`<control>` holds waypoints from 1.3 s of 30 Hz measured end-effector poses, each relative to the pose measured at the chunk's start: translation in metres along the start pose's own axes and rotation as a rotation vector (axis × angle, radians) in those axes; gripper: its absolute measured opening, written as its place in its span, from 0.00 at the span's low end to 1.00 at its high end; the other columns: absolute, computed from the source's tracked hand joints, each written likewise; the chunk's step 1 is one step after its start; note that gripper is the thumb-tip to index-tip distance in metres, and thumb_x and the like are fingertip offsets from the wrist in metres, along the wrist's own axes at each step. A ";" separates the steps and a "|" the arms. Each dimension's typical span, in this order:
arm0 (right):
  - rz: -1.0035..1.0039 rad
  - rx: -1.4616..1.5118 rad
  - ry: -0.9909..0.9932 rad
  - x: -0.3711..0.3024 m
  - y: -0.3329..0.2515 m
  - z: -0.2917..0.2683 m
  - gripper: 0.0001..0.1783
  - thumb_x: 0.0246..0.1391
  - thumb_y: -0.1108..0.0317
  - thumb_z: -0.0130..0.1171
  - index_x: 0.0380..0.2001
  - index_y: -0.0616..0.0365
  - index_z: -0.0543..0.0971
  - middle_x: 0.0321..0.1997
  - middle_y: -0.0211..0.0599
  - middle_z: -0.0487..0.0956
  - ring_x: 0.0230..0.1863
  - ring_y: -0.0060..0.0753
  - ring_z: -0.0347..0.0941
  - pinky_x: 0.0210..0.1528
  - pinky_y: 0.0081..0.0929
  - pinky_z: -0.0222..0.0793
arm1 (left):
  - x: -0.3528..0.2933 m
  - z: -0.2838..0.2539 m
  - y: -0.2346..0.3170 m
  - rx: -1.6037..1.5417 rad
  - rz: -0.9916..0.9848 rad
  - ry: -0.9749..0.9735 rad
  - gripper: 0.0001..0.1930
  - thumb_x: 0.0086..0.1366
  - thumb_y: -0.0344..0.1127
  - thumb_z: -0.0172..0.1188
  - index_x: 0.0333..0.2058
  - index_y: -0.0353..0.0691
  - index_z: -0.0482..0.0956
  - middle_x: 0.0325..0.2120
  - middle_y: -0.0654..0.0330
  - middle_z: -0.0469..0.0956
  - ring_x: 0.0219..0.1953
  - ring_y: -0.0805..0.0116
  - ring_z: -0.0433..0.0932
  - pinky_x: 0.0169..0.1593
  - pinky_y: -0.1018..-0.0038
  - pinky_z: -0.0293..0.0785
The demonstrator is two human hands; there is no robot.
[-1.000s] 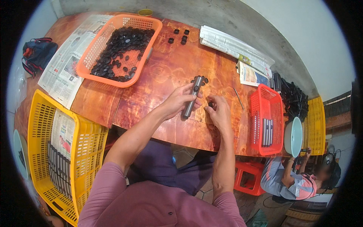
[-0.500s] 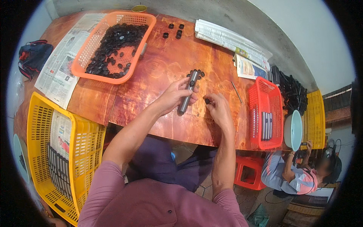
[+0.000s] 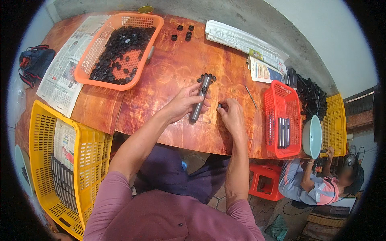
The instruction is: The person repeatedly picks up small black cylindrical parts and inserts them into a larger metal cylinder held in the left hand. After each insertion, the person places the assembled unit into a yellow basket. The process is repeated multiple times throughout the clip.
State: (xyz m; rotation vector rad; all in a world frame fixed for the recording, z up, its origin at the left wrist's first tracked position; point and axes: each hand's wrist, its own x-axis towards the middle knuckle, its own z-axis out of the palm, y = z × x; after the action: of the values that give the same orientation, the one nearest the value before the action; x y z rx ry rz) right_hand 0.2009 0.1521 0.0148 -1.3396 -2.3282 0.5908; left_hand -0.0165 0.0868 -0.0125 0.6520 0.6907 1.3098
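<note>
My left hand (image 3: 185, 103) is closed round a grey metal tube (image 3: 196, 109) with a black oval piece on its side, held tilted above the table. My right hand (image 3: 232, 115) pinches a small black cap (image 3: 220, 105) between thumb and fingertips, a short way right of the tube and apart from it. Just beyond the tube's far end lies a cluster of small black caps (image 3: 213, 78), partly hidden by the tube. Farther off, several more black caps (image 3: 188, 36) lie on the reddish wooden table (image 3: 169, 68).
An orange basket (image 3: 79, 72) of black caps stands far left, above a yellow crate (image 3: 82, 160) with grey tubes. At right are a red basket (image 3: 270, 104) holding tubes, a thin metal rod (image 3: 251, 96), a pale blue basin (image 3: 315, 138) and a seated person (image 3: 321, 186). Newspapers (image 3: 241, 38) line the back.
My right hand has turned slightly, with the black cap still in its fingertips. The tube stays in my left hand with hardly any movement; the whole view has shifted a little.
</note>
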 end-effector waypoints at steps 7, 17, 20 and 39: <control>0.002 0.026 0.015 -0.002 0.004 0.003 0.12 0.52 0.74 0.69 0.40 0.66 0.81 0.40 0.54 0.81 0.44 0.57 0.79 0.48 0.45 0.74 | 0.002 -0.004 -0.002 -0.042 -0.024 -0.035 0.31 0.70 0.24 0.55 0.70 0.31 0.58 0.50 0.53 0.75 0.46 0.60 0.83 0.52 0.62 0.87; -0.271 0.131 0.243 -0.001 -0.059 0.003 0.15 0.53 0.73 0.69 0.45 0.59 0.83 0.40 0.44 0.81 0.33 0.44 0.80 0.36 0.38 0.76 | -0.002 0.006 -0.002 -0.005 0.020 -0.073 0.35 0.70 0.21 0.54 0.74 0.36 0.55 0.54 0.57 0.75 0.50 0.68 0.80 0.54 0.68 0.82; -0.384 0.002 0.303 0.004 -0.051 0.016 0.15 0.53 0.75 0.69 0.46 0.58 0.83 0.41 0.44 0.82 0.37 0.45 0.81 0.36 0.34 0.77 | 0.000 0.001 -0.005 0.050 0.025 -0.094 0.35 0.70 0.21 0.54 0.74 0.37 0.55 0.56 0.58 0.74 0.53 0.70 0.78 0.55 0.70 0.80; -0.484 0.102 0.450 -0.005 -0.048 0.036 0.17 0.57 0.74 0.66 0.51 0.61 0.82 0.46 0.44 0.80 0.38 0.42 0.81 0.37 0.36 0.77 | -0.004 -0.001 -0.004 -0.078 -0.033 0.016 0.17 0.77 0.42 0.56 0.57 0.39 0.72 0.35 0.62 0.79 0.31 0.75 0.79 0.34 0.77 0.78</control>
State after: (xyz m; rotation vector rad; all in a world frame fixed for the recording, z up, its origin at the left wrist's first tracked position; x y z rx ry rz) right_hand 0.1503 0.1201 0.0102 -0.7227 -2.0959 0.2209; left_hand -0.0153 0.0820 -0.0158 0.5656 0.6570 1.3064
